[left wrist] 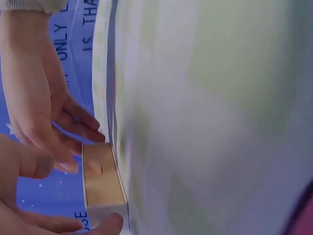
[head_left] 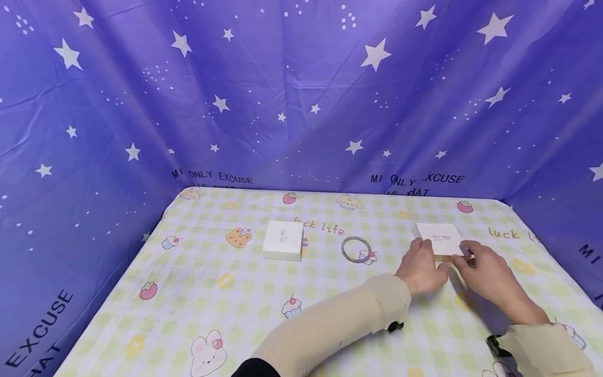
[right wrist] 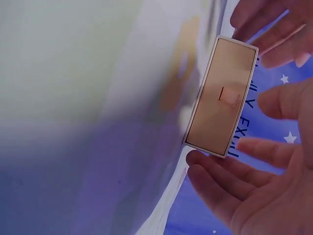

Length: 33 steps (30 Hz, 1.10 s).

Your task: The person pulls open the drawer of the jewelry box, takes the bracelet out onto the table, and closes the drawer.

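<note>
A flat white box lies on the checked tablecloth at the right, its tan end face with a small tab turned toward me. My left hand grips the box's near left corner, with the thumb against its side. The fingers of my right hand are fairly straight and lie along the box's right edge, while the thumb stays off the tab. In the left wrist view the tan face sits between both hands. A clear bangle lies on the cloth left of the box.
A second white box stands left of centre on the table. Blue star-print fabric walls the table at the back and both sides. Cream sleeves cover both forearms.
</note>
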Each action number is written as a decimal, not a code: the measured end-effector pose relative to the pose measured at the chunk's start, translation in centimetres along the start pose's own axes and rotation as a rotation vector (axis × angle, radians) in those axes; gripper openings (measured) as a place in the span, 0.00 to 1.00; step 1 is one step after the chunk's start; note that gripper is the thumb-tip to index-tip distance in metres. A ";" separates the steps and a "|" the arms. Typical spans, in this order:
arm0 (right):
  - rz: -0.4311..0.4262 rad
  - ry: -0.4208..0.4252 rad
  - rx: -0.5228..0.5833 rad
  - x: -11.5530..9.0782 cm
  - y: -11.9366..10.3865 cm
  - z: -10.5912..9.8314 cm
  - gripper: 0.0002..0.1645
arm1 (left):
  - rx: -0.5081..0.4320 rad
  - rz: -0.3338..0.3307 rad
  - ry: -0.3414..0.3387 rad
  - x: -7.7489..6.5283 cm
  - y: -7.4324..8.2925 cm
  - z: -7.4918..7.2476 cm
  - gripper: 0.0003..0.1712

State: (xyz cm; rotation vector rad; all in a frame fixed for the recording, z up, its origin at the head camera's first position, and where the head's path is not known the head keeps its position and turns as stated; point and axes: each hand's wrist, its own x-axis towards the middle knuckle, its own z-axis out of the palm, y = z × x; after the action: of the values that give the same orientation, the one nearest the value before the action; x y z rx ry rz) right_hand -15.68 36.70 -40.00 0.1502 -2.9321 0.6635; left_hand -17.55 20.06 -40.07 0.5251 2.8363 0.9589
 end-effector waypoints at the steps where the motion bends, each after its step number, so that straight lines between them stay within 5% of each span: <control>1: 0.017 0.004 0.004 0.1 0.0 -0.1 0.31 | -0.004 -0.009 0.013 0.3 0.0 -0.1 0.28; 7: 0.111 -0.001 -0.003 0.6 0.1 -0.5 0.35 | 0.029 -0.043 0.077 2.3 -0.2 -0.3 0.25; 15: 0.148 -0.009 -0.019 0.9 0.0 -0.5 0.35 | 0.124 0.014 0.090 4.4 -1.0 -0.1 0.29; 33: 0.159 -0.015 -0.022 1.1 0.3 -0.3 0.37 | 0.110 0.007 -0.012 5.4 -1.3 -0.4 0.29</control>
State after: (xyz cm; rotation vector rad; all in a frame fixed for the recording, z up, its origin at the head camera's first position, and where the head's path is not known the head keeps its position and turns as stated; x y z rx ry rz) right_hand -16.74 37.04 -39.68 -0.0822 -2.9871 0.6532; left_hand -23.09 20.81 -40.49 0.5503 2.8910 0.8013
